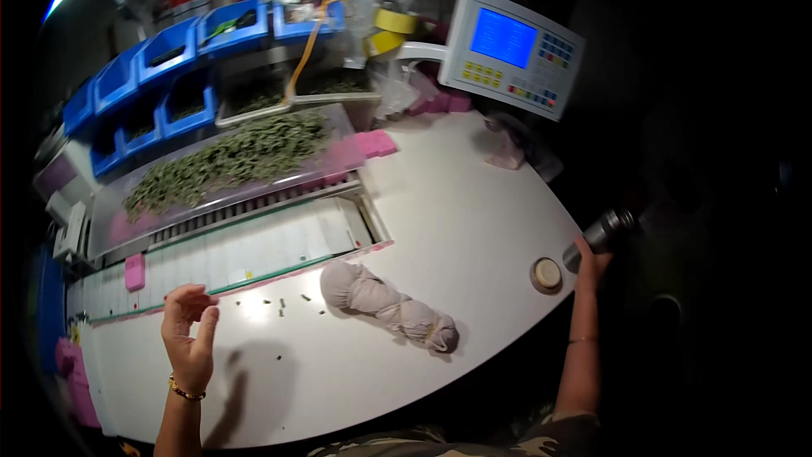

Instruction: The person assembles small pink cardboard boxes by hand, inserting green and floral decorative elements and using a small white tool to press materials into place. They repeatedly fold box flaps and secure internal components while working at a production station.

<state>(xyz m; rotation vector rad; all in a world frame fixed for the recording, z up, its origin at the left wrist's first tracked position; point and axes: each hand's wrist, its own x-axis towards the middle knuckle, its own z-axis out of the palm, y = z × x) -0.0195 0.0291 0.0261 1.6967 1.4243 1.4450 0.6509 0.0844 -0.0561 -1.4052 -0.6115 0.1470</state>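
At the right edge of the table, my right hand is closed around a silver metal flask, which tilts outward past the edge. Beside it on the white tabletop sits a round cup or lid with a pale top and a darker rim. My left hand is raised over the left front of the table, thumb and curved fingers apart, with nothing in it. Nearest to that hand are a few small dark pieces scattered on the surface. A knotted greyish cloth bundle lies between my hands.
A clear tray of small green pieces stands behind a sunken white conveyor channel. Blue bins line the back left. A control panel with a blue screen overhangs the back right. Pink blocks lie near the tray.
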